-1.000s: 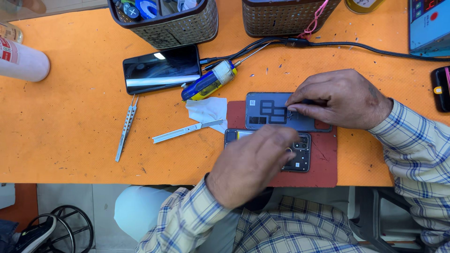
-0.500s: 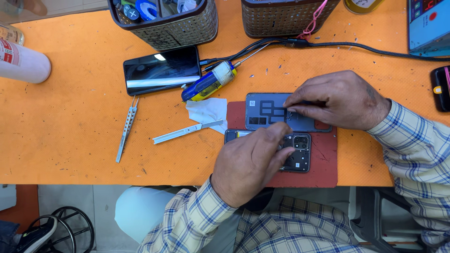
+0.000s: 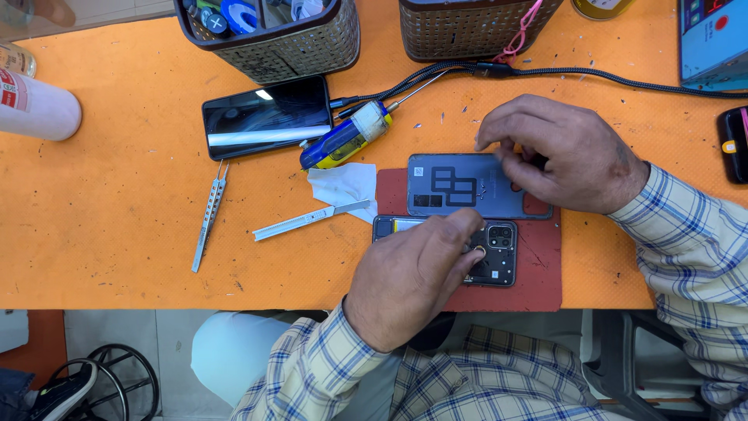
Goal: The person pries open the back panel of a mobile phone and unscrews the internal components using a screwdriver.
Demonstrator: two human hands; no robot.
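My left hand (image 3: 413,273) lies on a black opened phone (image 3: 499,249) at the front of a red mat (image 3: 538,273), holding it down. Its forefinger tip touches the phone beside the camera cluster. Just behind, a grey phone back cover (image 3: 452,187) lies flat on the mat. My right hand (image 3: 561,152) hovers over the cover's right end, fingers curled and thumb near the forefinger. Its palm hides what, if anything, is between them.
On the orange table lie a white wipe (image 3: 343,183), a flat metal tool (image 3: 308,221), tweezers (image 3: 209,222), a blue-yellow screwdriver (image 3: 347,134) and a dark phone (image 3: 266,117). Two baskets (image 3: 304,51) and a black cable (image 3: 623,76) sit behind; a white bottle (image 3: 35,105) is far left.
My left forefinger has stretched right to the phone's camera area. My right hand's fingers have lifted and shifted slightly over the grey cover, which has stayed in place.
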